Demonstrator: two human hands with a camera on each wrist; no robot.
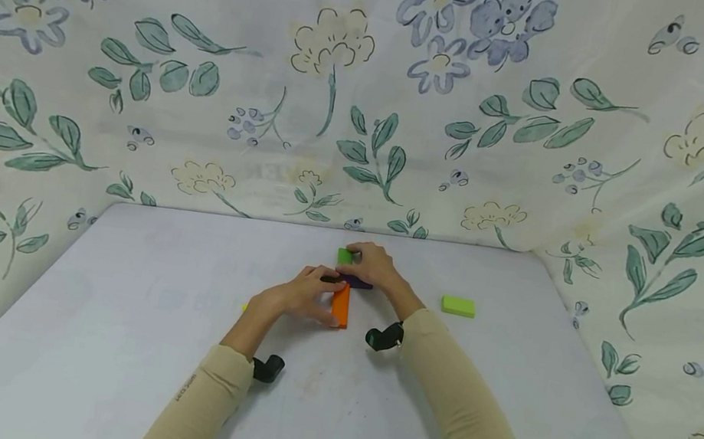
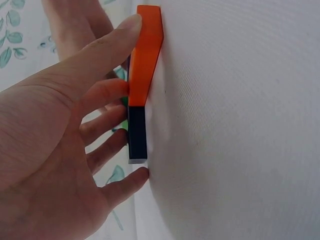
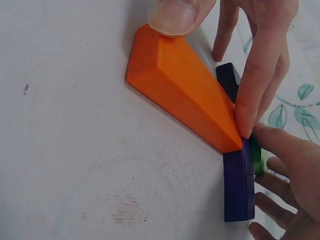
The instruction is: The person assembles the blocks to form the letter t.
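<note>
Head: beige fabric sleeves (image 1: 462, 417) nearest; left hand (image 1: 303, 293) pinches long smooth orange block (image 1: 341, 309) on white cloth-covered table (image 1: 95, 332), right hand (image 1: 377, 267) beyond orange's far end at small smooth green block (image 1: 344, 255), grip can't tell. Left wrist: dark purple smooth bar (image 2: 137, 132) across orange's far end. Right wrist: orange meets purple, likely lining-up step; next probably needs orange steadied, green squared behind.

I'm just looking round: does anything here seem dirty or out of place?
Yes: faint brownish smudges mark the white table, on the person's side of the orange block. They look odd against the plain white.
</note>
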